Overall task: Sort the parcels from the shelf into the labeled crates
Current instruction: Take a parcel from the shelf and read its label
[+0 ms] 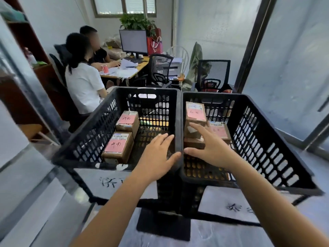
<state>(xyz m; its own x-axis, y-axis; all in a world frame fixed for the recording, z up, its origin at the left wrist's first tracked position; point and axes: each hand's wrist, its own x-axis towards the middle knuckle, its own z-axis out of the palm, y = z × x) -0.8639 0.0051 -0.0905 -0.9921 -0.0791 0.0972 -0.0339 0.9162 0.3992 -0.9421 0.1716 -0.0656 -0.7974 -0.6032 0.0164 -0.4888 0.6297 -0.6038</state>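
Observation:
Two black slatted crates stand side by side in front of me, each with a white handwritten label on its near wall. The left crate [85, 139] holds two brown parcels with pink labels, one near [118, 147] and one farther back [127, 123]. The right crate [267, 139] holds several brown parcels, one standing tall at the back [195, 113] and one lower to its right [219, 131]. My left hand [156, 155] hovers over the left crate, fingers straight, holding nothing. My right hand [210, 148] reaches over the right crate's parcels with fingers spread, also holding nothing.
Two people sit at a desk [124, 68] with a monitor [133, 41] behind the left crate. Black office chairs [160, 72] and a printer stand beyond the crates. Glass partitions run along the right [293, 68] and the left. A dark shelf unit [26, 41] stands far left.

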